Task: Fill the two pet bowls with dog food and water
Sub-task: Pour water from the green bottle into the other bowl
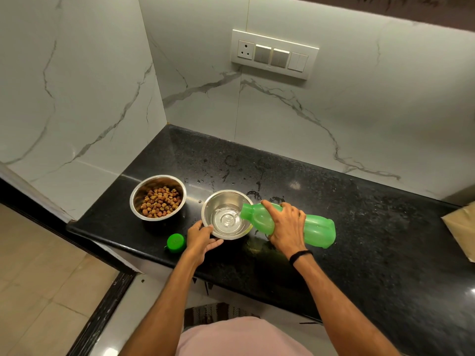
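Two steel bowls stand on the black counter (334, 227). The left bowl (136, 199) holds brown dog food (160, 202). The right bowl (208, 201) has some water in its bottom. My right hand (285, 227) grips a green bottle (318, 227) tipped on its side, its mouth over the right bowl's rim, and a thin stream of water runs into the bowl. My left hand (201, 238) holds the near left rim of that bowl, thumb on the edge. The bottle's green cap (175, 242) lies on the counter beside my left hand.
Marble walls close off the counter at the back and left, with a switch panel (273, 54) on the back wall. A brown paper bag (460, 227) sits at the right edge. Water drops dot the counter behind the bowls. The counter's front edge runs just below my wrists.
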